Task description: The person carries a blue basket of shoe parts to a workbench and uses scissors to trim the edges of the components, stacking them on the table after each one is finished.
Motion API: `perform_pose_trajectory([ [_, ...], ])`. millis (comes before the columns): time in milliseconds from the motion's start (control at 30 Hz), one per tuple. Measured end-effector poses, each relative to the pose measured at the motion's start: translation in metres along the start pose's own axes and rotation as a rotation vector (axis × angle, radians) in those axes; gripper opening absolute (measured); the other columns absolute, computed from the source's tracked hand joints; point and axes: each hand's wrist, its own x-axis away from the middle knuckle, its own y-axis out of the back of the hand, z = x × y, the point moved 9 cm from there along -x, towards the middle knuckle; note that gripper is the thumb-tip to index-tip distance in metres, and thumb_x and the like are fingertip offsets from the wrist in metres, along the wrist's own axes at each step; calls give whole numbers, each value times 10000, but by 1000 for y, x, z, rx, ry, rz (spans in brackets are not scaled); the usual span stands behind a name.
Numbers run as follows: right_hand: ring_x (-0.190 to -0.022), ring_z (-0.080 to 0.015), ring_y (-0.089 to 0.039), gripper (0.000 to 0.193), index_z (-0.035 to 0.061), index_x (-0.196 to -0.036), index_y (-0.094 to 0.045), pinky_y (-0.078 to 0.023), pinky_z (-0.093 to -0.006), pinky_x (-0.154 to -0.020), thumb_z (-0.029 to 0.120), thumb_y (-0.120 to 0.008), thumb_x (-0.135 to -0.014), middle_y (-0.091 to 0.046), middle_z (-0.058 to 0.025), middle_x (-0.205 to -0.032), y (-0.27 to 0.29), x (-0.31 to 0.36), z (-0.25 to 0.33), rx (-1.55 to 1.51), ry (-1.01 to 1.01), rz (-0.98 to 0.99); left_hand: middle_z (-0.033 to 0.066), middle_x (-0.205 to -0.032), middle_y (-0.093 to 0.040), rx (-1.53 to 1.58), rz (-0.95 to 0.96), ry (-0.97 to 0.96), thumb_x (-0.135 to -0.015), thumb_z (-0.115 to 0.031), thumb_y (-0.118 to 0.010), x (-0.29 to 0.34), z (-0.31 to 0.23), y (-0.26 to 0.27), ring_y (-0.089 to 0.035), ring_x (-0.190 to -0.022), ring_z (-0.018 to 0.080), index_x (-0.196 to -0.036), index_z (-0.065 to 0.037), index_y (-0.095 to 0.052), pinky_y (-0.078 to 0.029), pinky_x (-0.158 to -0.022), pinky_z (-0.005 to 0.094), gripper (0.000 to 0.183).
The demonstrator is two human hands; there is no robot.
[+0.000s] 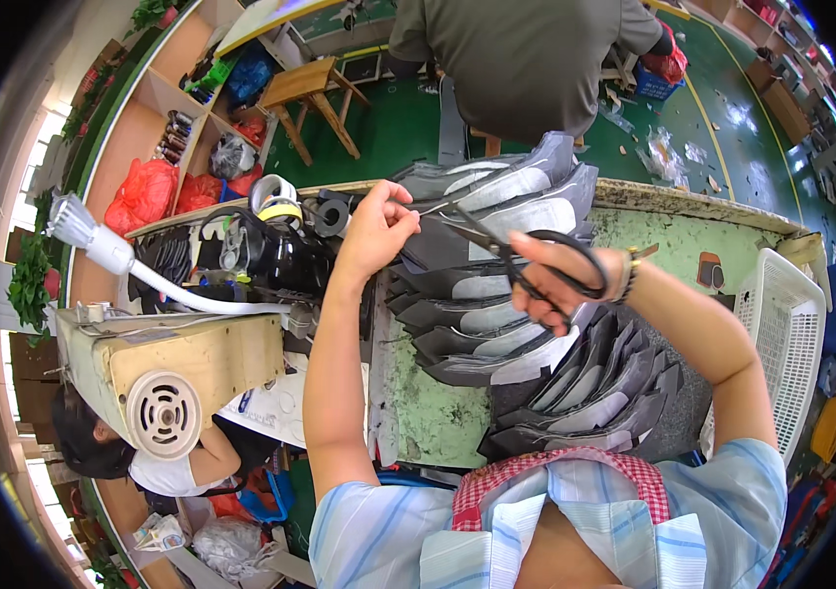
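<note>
My left hand (377, 230) is raised over the back of the table, thumb and fingers pinched on a thin pale thread (430, 208). In my right hand (547, 280) is a pair of scissors (504, 251) with large black handle loops. Its blades are parted and point left toward the thread. Below both hands lies a long overlapping row of dark grey cut pieces (482, 285) with lighter grey curved panels. Closer to my body, a second fanned row of similar pieces (599, 388) lies under my right forearm.
A cream sewing machine (192, 358) with a white bendable lamp (94, 236) stands at the left. A white plastic basket (781, 344) is at the right. Across the table a person (526, 59) sits facing away, near a wooden stool (310, 93). Another person (182, 471) is beyond the machine.
</note>
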Motion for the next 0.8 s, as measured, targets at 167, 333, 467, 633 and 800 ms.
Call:
perform_pose_trajectory([
  [167,-344,-41,-412,742,56,-701,-495,-377,-193,-305,797,-516,-712,-401,44,-487,4,-34,21,-7,145,-212,47,-738,-619,-38,-40,-59,-829,-16,-597,1,-5,-6,-571,-662,72,-984,-33,-451,-426,-614,208,213],
  [333,-354,-48,-387,702,60,-719,-470,-349,-199,-324,759,-473,-779,-386,50,-484,3,-9,32,129,251,-240,54,-704,-640,-5,-170,-169,-809,-28,-606,2,1,3,-565,-586,81,-958,-32,-470,-440,-556,232,202],
  [467,-464,-137,-494,893,15,-799,-511,-450,-283,-429,880,-303,-718,-457,-21,-566,4,3,14,43,82,-92,52,-708,-633,-25,-175,-167,-816,-15,-607,2,-10,2,-551,-595,67,-958,-31,-462,-426,-567,213,203],
  [633,-356,-86,-431,808,21,-754,-510,-387,-212,-341,825,-427,-735,-429,8,-483,8,-32,20,50,132,-179,30,-704,-618,-90,-180,-117,-804,-2,-610,-3,-3,1,-521,-598,36,-952,-33,-470,-392,-559,190,207],
  [800,-354,-64,-416,755,28,-757,-511,-360,-203,-330,782,-477,-754,-421,31,-488,11,-20,22,76,170,-148,54,-740,-635,-500,-365,-244,-779,-59,-653,8,-33,8,-566,-617,142,-928,-43,-503,-434,-567,283,212],
])
